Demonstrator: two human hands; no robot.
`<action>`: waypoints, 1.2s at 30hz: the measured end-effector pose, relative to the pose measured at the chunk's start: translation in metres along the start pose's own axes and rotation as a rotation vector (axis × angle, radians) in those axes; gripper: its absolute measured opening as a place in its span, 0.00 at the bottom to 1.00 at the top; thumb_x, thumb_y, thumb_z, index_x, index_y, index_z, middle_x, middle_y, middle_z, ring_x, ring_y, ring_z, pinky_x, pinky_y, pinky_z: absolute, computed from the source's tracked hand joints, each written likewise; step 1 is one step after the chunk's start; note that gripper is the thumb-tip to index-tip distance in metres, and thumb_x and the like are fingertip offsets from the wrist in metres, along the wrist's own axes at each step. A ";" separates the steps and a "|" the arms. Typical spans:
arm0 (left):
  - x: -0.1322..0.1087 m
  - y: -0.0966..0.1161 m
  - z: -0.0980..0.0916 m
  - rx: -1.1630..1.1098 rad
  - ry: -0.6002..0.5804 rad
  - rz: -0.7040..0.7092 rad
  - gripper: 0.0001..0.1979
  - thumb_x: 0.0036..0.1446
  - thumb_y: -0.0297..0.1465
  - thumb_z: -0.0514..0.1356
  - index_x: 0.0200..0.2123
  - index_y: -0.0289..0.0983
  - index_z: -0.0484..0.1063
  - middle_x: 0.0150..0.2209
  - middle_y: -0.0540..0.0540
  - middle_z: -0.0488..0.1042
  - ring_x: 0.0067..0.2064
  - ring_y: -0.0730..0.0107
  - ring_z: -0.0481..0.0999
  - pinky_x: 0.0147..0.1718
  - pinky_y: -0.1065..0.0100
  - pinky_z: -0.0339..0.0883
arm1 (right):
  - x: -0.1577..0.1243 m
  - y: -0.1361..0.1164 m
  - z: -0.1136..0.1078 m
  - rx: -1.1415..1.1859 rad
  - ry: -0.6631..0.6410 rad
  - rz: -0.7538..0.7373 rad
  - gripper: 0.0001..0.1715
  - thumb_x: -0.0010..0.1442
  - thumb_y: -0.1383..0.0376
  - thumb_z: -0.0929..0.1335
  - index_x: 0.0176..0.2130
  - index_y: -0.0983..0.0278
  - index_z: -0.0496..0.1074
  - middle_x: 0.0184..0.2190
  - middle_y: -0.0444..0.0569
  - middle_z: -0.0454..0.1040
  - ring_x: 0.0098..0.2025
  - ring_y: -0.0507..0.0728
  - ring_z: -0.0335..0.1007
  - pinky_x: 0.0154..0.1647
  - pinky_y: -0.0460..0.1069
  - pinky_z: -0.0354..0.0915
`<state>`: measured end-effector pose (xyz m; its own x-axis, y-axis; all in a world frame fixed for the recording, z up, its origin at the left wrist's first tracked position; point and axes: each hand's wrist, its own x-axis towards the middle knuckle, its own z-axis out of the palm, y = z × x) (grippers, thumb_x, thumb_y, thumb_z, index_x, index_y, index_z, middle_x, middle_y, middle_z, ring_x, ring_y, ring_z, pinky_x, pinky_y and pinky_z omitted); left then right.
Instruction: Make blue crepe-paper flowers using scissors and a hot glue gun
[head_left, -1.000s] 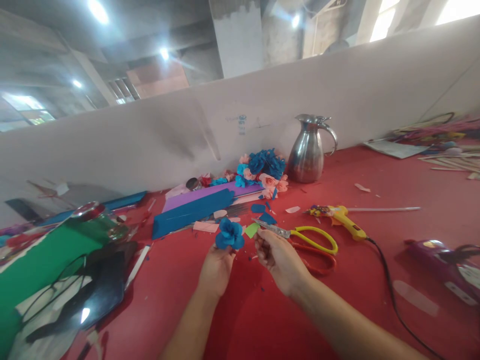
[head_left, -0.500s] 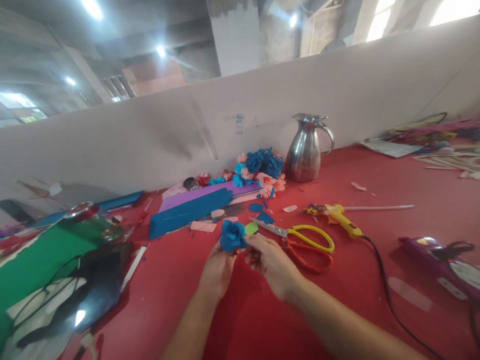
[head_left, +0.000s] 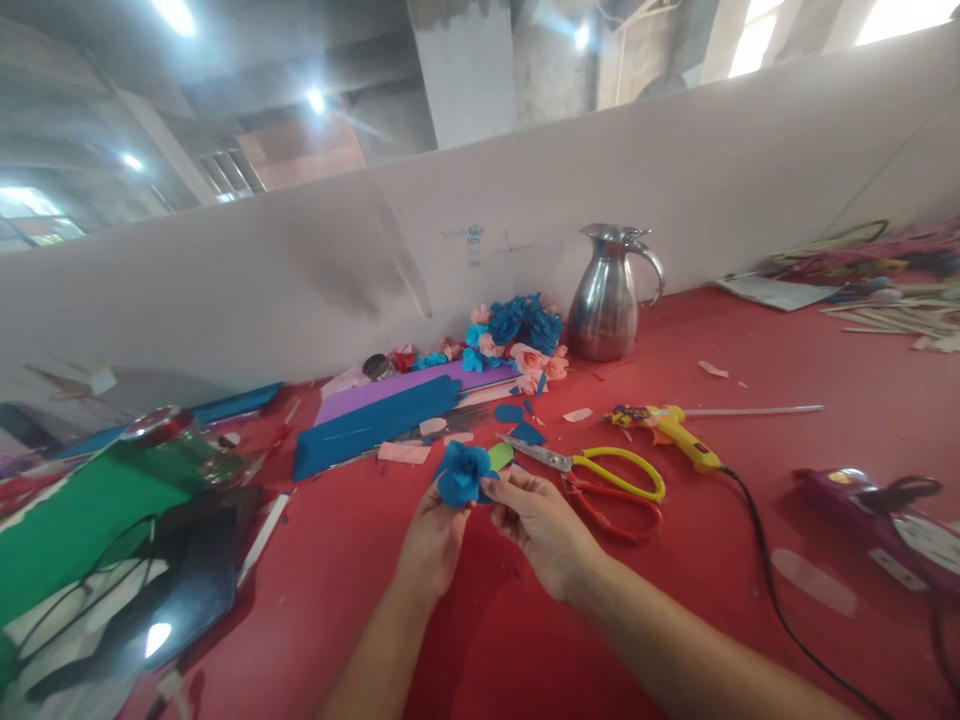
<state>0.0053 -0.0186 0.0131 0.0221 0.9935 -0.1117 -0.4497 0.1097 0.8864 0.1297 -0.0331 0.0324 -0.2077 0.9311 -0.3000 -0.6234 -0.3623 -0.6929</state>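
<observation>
A blue paper flower [head_left: 462, 473] is held up over the red table between both hands. My left hand [head_left: 433, 535] is closed around its underside from the left. The thumb and fingers of my right hand [head_left: 541, 520] pinch a petal at the flower's right edge. Just behind the flower lies a light green paper piece [head_left: 501, 456]. Scissors [head_left: 592, 475] with one yellow and one red handle rest right of the hands, their blades pointing left. Beyond them, a yellow glue gun [head_left: 679, 435] with a clear glue stick lies on its side.
Blue and pink paper flowers [head_left: 521, 335] are heaped beside a steel jug [head_left: 606, 295] at the wall. Blue paper sheets [head_left: 375, 422] lie left of them. A purple power strip [head_left: 877, 520] is at right; a glass jar [head_left: 176, 445] and dark pouch [head_left: 172, 580] are at left.
The flower is turned and tilted slightly, and the right fingers have shifted a little along its right petal. The whole view has moved slightly. Both hands keep their hold.
</observation>
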 end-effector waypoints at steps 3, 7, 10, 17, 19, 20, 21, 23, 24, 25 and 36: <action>0.000 0.001 0.000 0.007 -0.001 0.014 0.10 0.34 0.30 0.70 0.20 0.37 0.71 0.25 0.52 0.73 0.29 0.73 0.69 0.35 0.69 0.63 | -0.001 0.000 0.000 -0.024 -0.003 0.008 0.20 0.37 0.58 0.77 0.21 0.65 0.67 0.16 0.38 0.65 0.18 0.45 0.54 0.23 0.44 0.49; 0.000 0.001 -0.002 0.020 -0.034 0.016 0.08 0.39 0.30 0.68 0.21 0.38 0.71 0.24 0.52 0.71 0.29 0.72 0.67 0.35 0.69 0.63 | -0.002 0.001 0.000 -0.081 -0.041 0.022 0.17 0.40 0.58 0.76 0.21 0.64 0.67 0.17 0.39 0.66 0.19 0.46 0.54 0.23 0.44 0.49; -0.001 0.002 -0.001 0.036 -0.055 0.019 0.06 0.40 0.31 0.67 0.21 0.39 0.71 0.24 0.52 0.72 0.29 0.70 0.68 0.33 0.68 0.64 | -0.002 0.001 0.000 -0.097 -0.057 0.023 0.16 0.38 0.60 0.76 0.21 0.64 0.67 0.17 0.39 0.65 0.20 0.46 0.55 0.24 0.45 0.50; -0.002 0.007 0.004 -0.039 -0.016 0.000 0.06 0.39 0.25 0.66 0.23 0.41 0.72 0.23 0.53 0.71 0.26 0.72 0.66 0.31 0.69 0.65 | -0.003 0.002 0.000 -0.207 -0.117 0.026 0.14 0.42 0.60 0.73 0.19 0.65 0.68 0.16 0.39 0.63 0.20 0.47 0.53 0.24 0.46 0.48; 0.000 0.007 0.002 -0.092 -0.010 0.010 0.08 0.38 0.23 0.65 0.22 0.41 0.71 0.23 0.53 0.70 0.26 0.72 0.66 0.30 0.70 0.64 | -0.003 0.001 0.000 -0.221 -0.096 0.030 0.10 0.42 0.62 0.72 0.21 0.64 0.68 0.16 0.39 0.63 0.19 0.47 0.52 0.23 0.46 0.46; 0.001 0.006 0.000 -0.112 -0.007 0.013 0.09 0.38 0.22 0.64 0.22 0.42 0.71 0.24 0.53 0.71 0.26 0.72 0.66 0.30 0.70 0.65 | -0.003 0.000 -0.001 -0.212 -0.062 0.017 0.09 0.43 0.63 0.71 0.22 0.64 0.68 0.16 0.38 0.63 0.19 0.47 0.52 0.23 0.46 0.46; 0.002 0.005 -0.001 -0.130 0.003 0.014 0.11 0.38 0.21 0.63 0.24 0.42 0.72 0.26 0.53 0.73 0.27 0.71 0.68 0.31 0.69 0.65 | -0.002 -0.001 -0.001 -0.191 -0.020 -0.012 0.07 0.43 0.63 0.70 0.23 0.63 0.67 0.16 0.38 0.62 0.19 0.47 0.51 0.22 0.46 0.45; 0.004 0.004 -0.004 -0.164 0.038 0.013 0.14 0.37 0.20 0.63 0.27 0.44 0.73 0.31 0.51 0.75 0.31 0.69 0.71 0.33 0.69 0.66 | -0.001 -0.004 -0.003 -0.142 0.056 -0.103 0.05 0.45 0.64 0.67 0.23 0.63 0.66 0.16 0.37 0.59 0.18 0.47 0.48 0.22 0.46 0.44; 0.004 0.004 -0.005 -0.176 0.057 0.012 0.14 0.37 0.20 0.63 0.28 0.44 0.74 0.33 0.51 0.76 0.33 0.67 0.72 0.33 0.68 0.66 | 0.000 -0.007 -0.003 -0.133 0.075 -0.151 0.05 0.45 0.64 0.67 0.23 0.63 0.66 0.15 0.36 0.58 0.18 0.47 0.47 0.21 0.46 0.43; 0.004 0.004 -0.005 -0.180 0.068 0.012 0.14 0.37 0.20 0.63 0.28 0.44 0.74 0.34 0.50 0.77 0.35 0.65 0.73 0.34 0.67 0.67 | 0.000 -0.009 -0.004 -0.136 0.084 -0.196 0.06 0.46 0.63 0.67 0.23 0.63 0.66 0.15 0.36 0.56 0.18 0.47 0.46 0.21 0.46 0.43; -0.003 0.006 0.001 0.017 0.009 0.037 0.09 0.39 0.25 0.64 0.29 0.39 0.77 0.30 0.49 0.78 0.39 0.61 0.74 0.39 0.66 0.67 | -0.008 -0.013 0.004 -0.309 -0.029 -0.275 0.14 0.46 0.54 0.72 0.24 0.63 0.72 0.22 0.43 0.70 0.25 0.51 0.62 0.29 0.47 0.58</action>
<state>0.0037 -0.0208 0.0196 -0.0026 0.9965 -0.0830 -0.4352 0.0736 0.8973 0.1365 -0.0358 0.0472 -0.0889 0.9942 -0.0609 -0.4040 -0.0918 -0.9102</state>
